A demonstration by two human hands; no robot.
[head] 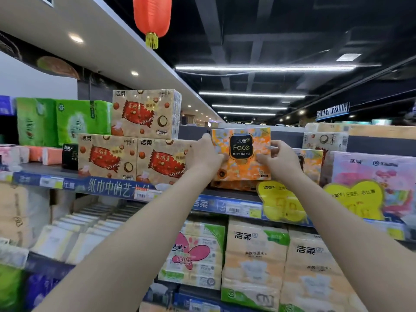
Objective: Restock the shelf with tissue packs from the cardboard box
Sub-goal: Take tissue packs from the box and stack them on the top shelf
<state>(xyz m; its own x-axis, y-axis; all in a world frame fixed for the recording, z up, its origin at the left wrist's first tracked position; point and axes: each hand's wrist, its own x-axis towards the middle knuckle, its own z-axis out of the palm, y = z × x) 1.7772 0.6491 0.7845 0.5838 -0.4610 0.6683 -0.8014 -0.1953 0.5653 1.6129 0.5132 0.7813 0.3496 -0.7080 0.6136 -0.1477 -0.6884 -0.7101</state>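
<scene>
An orange patterned tissue pack (242, 152) with a black "Face" label stands upright on the top shelf (227, 194), resting on another orange pack (234, 185) beneath it. My left hand (206, 154) grips its left side and my right hand (280, 159) grips its right side. A matching orange pack (311, 164) stands just behind my right hand. The cardboard box is out of view.
Beige packs with red print (135, 140) are stacked left of the orange pack. A pink pack (371, 176) and yellow price tags (281, 201) sit at right. Green packs (60, 120) stand far left. Lower shelves hold more tissue packs (254, 262). A red lantern (152, 16) hangs overhead.
</scene>
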